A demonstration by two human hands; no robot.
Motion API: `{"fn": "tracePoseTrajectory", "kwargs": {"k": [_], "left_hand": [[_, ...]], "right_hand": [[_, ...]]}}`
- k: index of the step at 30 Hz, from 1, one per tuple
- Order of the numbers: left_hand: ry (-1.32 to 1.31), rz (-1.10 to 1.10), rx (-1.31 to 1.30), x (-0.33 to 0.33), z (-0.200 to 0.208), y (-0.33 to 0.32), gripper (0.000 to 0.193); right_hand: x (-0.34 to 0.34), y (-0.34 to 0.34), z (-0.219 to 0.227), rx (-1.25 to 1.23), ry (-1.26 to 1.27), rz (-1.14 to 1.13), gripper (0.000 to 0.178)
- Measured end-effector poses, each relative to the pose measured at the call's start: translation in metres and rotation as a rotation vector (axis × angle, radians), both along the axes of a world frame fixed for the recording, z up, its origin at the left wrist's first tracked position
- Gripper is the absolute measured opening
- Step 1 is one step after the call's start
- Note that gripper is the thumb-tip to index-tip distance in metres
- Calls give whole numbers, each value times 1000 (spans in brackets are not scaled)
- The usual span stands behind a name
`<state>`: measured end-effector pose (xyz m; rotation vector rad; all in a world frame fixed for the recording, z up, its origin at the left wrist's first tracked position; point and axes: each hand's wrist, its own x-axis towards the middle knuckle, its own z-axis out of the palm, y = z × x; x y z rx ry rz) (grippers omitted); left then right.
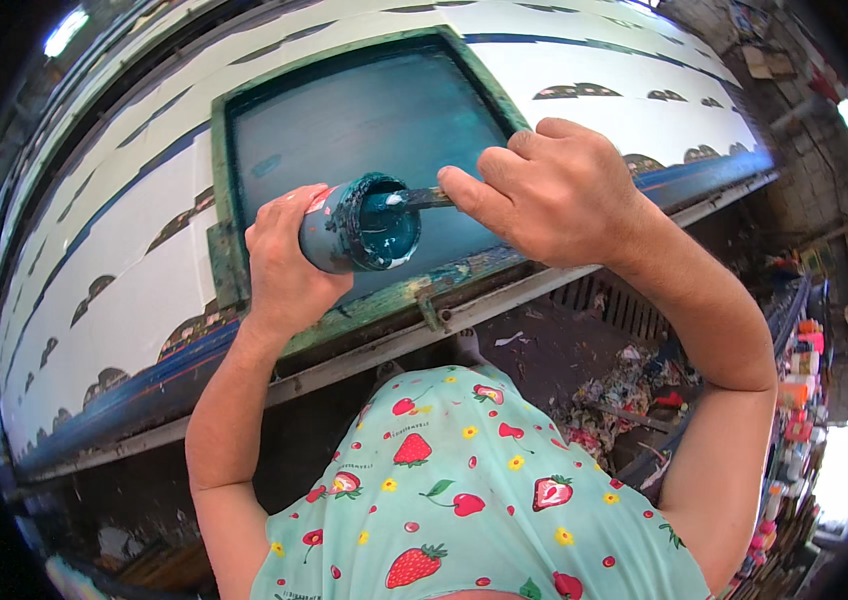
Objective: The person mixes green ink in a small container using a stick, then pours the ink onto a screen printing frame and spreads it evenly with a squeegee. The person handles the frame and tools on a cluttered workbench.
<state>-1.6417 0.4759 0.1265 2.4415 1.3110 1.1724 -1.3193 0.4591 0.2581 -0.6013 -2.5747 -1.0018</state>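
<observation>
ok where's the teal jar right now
In the head view, just left of centre, the teal jar is held in the left fingers, above the lower part of the green-framed panel.

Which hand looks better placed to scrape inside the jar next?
Probably the right hand: it grips the stick reaching into the mouth of the jar, which the left hand holds.

Tub [328, 238]: cyl., teal paint inside, rim smeared; tilted, mouth to R & cam. Stick [428, 198]: dk., flat, approx. horiz.; end in mouth w/ white dab.
</observation>
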Motion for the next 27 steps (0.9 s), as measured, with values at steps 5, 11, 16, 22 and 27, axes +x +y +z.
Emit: {"fn": "tracePoseTrajectory", "kwargs": {"k": [5, 11, 16, 22, 27], "left_hand": [[24, -65, -4, 22, -15, 20, 89], [34, -106, 6, 71, -13, 25, 86], [93, -55, -7, 115, -5, 25, 84], [143, -19, 40, 164, -17, 40, 88], [184, -9, 68, 202, -21, 47, 87]], "right_hand": [[42, -27, 7, -25, 0, -71, 25], [76, -20, -24, -47, 39, -140, 21], [112, -1, -40, -131, 22, -231, 14], [171, 20, -56, -195, 24, -261, 16], [214, 27, -74, -222, 53, -254, 9]]}}
